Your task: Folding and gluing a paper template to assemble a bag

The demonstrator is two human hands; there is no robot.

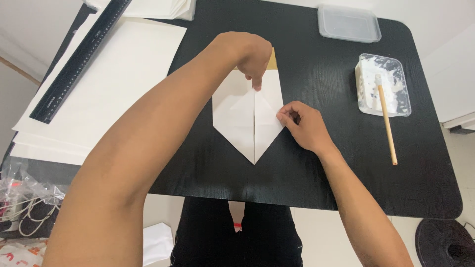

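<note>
Head view: black table (pixel 316 163), pale floor (pixel 460 153)

A folded paper (pixel 247 116) lies mid-table (pixel 307 183). Left of it a ruler (pixel 79 57) rests on a paper stack (pixel 109 89). Right, a stick (pixel 387 123) leans in a tray (pixel 383 85); a lid (pixel 349 23) lies behind.

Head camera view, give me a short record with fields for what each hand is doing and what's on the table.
left hand: fingers press the centre seam of the folded white paper
right hand: fingers touch the paper's right edge
table: black
right side: tray of white paste with a wooden stick; lidded clear container
left side: white sheets; black ruler
</note>
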